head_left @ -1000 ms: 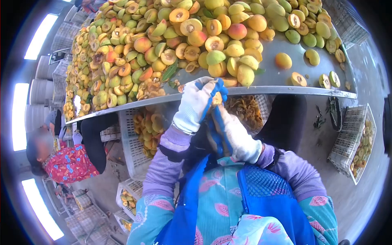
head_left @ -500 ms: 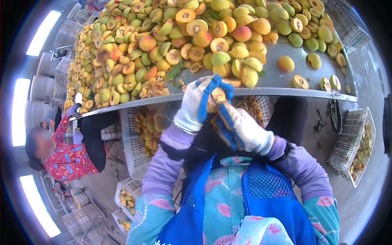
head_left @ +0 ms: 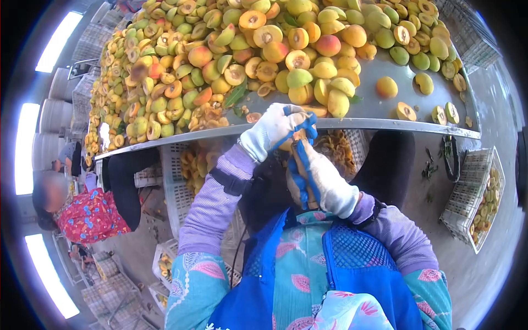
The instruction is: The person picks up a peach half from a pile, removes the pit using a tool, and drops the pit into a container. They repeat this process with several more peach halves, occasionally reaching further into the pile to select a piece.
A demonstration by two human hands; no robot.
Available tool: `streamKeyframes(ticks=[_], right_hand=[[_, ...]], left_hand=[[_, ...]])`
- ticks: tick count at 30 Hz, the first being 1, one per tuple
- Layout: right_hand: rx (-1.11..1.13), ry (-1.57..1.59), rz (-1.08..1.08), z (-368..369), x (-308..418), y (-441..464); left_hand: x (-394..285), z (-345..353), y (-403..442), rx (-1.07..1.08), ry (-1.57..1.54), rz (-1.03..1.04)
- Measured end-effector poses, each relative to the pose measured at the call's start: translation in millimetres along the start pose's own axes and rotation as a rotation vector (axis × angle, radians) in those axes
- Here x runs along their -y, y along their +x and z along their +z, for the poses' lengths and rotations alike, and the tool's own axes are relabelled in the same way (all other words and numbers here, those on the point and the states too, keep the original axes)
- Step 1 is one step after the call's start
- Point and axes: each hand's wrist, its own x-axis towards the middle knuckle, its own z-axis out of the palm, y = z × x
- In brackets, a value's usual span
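Note:
My left hand (head_left: pixel 281 127), in a white and blue glove, is closed around a piece of yellow-orange peach (head_left: pixel 298 135) just in front of the table's metal edge. The fingers cover most of the fruit. My right hand (head_left: pixel 322 181), gloved the same way, is closed just below it and meets the fruit at its fingertips. Whatever the right hand grips is hidden by its fingers. Beyond both hands, a large heap of halved and whole peaches (head_left: pixel 267 36) covers much of the metal table (head_left: pixel 379 107), some with stones showing.
Below the table edge stands a white crate (head_left: pixel 175 192) with peach pieces. Another crate (head_left: pixel 467 187) of fruit is on the floor at right. A co-worker in a red patterned top (head_left: pixel 93 214) sits at left. A green leaf (head_left: pixel 235 94) lies by the heap.
My left hand has turned over the fruit, so less of the fruit shows. My right hand has moved slightly left and turned more upright. The co-worker's arm has come down from the table.

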Motion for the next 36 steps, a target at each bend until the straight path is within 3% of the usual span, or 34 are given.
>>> streamKeyframes(ticks=[2,5,6,8,12,14,16,20,22,24,26,28,30,34,36], right_hand=[[0.008,-0.014,-0.022,-1.4,-0.4,3.5],[-0.036,-0.066,-0.145,1.9,2.5,10.0],[-0.095,-0.197,-0.169,-1.7,4.0,11.2],[-0.227,-0.461,-0.195,-10.1,2.3,8.9],[-0.08,-0.187,-0.139,0.9,8.6,0.6],[-0.078,-0.11,-0.064,7.2,13.9,0.3],[-0.066,-0.023,-0.051,3.5,6.7,6.2],[-0.221,-0.349,-0.169,-1.7,4.1,13.3],[0.004,-0.112,-0.109,-10.0,3.5,14.8],[0.059,0.033,-0.068,-14.9,0.1,21.1],[0.274,0.362,0.052,-4.8,7.4,8.1],[0.49,0.5,0.077,-9.7,9.3,5.6],[0.598,0.735,0.218,-10.4,8.6,5.0],[0.563,0.664,0.204,-10.8,13.0,-2.3],[0.63,0.668,0.276,-13.4,15.5,1.0]], left_hand=[[0.9,12.9,3.7,-0.07,0.034,0.063],[2.8,42.0,3.5,-0.547,-0.128,0.168],[6.3,40.3,3.5,-0.535,-0.114,0.197],[9.4,32.3,3.9,-0.474,-0.012,0.066],[2.3,36.2,4.1,-0.393,-0.068,0.142],[3.2,44.4,3.2,-0.533,-0.172,0.2],[5.2,37.3,3.5,-0.497,-0.188,0.201],[6.1,24.8,9.6,-0.437,0.086,0.093],[5.8,30.1,10.9,-0.515,-0.026,0.14],[7.0,38.2,12.0,-0.545,-0.083,0.217],[6.1,37.8,8.6,-0.432,-0.068,0.229],[4.5,25.5,7.4,-0.272,0.028,0.21],[3.3,22.3,2.2,-0.121,-0.028,0.198],[13.1,27.9,3.4,-0.121,-0.124,0.323],[19.5,28.4,-3.7,-0.113,-0.261,0.274]])
